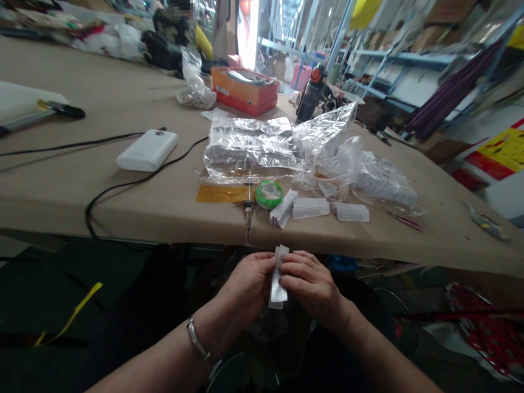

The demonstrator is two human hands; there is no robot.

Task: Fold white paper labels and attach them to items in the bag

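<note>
Just below the table's front edge, both hands grip a small stack of narrow white strips [279, 286], its pieces slightly offset from one another. My left hand [250, 278] pinches the stack along its left side, the thumb near the top. Fingers of my right hand [309, 281] press on its right side and front face. On the table above the hands lie more strips in piles: a slanted pile [284, 209], a middle pile [311, 208] and a right pile [351, 212]. A green-rimmed roll of tape [269, 194] sits behind the slanted pile.
A soldering-iron-like tool [248, 210] points over the table edge beside amber film [221, 194]. Clear plastic packages [249, 147] lie behind. A white power bank [148, 149], black cable [118, 188], orange box [245, 93], bottle [311, 93] and tweezers [404, 220] are around.
</note>
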